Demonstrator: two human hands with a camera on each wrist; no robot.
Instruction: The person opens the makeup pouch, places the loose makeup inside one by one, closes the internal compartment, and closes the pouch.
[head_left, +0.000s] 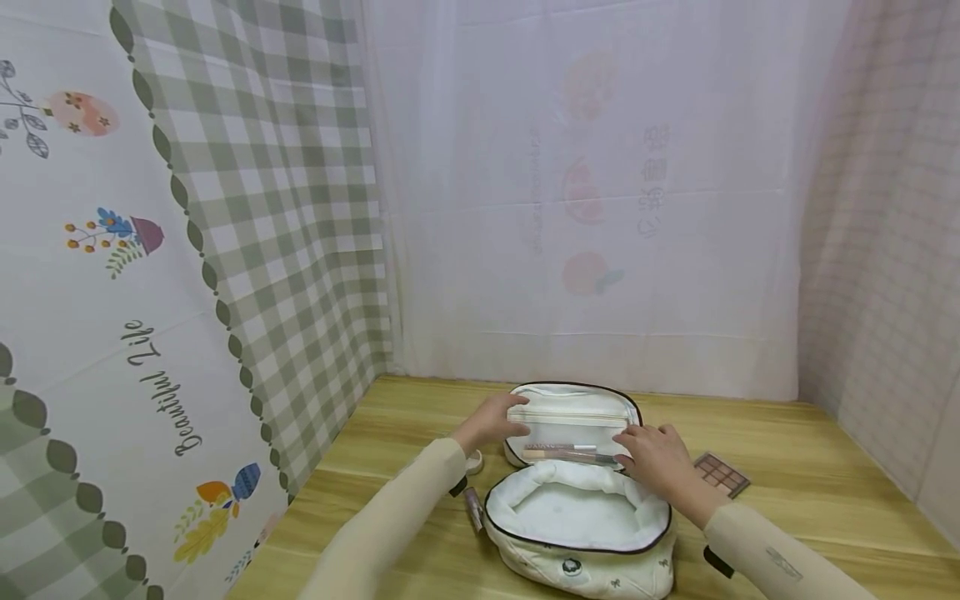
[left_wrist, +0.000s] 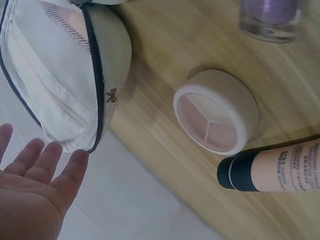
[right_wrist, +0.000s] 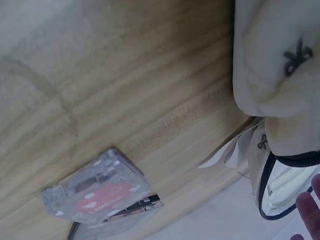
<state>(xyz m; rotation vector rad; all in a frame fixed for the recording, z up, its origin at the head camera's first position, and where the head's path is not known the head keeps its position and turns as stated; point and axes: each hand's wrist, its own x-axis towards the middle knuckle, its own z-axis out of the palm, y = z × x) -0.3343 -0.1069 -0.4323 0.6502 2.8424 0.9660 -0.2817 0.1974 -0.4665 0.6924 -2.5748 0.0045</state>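
Observation:
A cream cosmetic bag [head_left: 581,567] with dark piping stands unzipped on the table, its padded white inside showing. Its lid [head_left: 573,402] is folded back and has a zipped mesh pocket. Two slim pencil-like sticks [head_left: 568,456] lie across the lower part of the lid. My left hand [head_left: 497,419] is at the lid's left edge, fingers spread and relaxed; in the left wrist view its fingertips [left_wrist: 79,159] are right by the piping. At the lid's right edge is my right hand [head_left: 660,456], fingers loosely bent, fingertips [right_wrist: 306,202] partly cut off in the right wrist view.
Left of the bag are a round white compact [left_wrist: 215,112] with a clear top, a pinkish tube [left_wrist: 285,167] with a dark cap, and a purple bottle [left_wrist: 270,15]. Right of it lies an eyeshadow palette [head_left: 722,475]. Curtains hang around the wooden table [head_left: 825,492].

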